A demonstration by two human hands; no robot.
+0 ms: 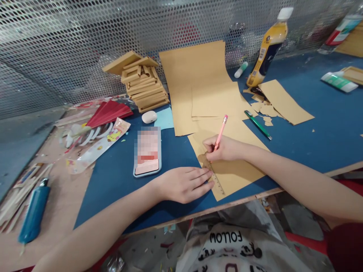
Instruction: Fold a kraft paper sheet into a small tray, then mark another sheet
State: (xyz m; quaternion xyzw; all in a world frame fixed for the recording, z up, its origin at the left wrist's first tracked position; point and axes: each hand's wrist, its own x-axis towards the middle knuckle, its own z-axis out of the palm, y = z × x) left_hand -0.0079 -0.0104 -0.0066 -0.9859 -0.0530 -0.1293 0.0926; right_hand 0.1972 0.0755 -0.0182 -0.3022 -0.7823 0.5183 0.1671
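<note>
My right hand [224,148] is closed around a pink pencil [221,133], its lower end at the edge of a clear ruler [217,182]. The ruler lies along the left side of a tan paper sheet [241,173]. Flat on the table, my left hand [188,184] has its fingers stretched out, with the fingertips resting on the ruler and the paper's edge. The ruler's upper part is partly hidden by my hands.
Left are a phone [147,151], white case [149,117], stacked tan pieces [146,85], red fan [109,112] and blue-handled tool [34,211]. Large tan sheets [198,68] lean on the mesh. Right are a green cutter [258,125], paper scraps [268,110] and yellow bottle [268,49].
</note>
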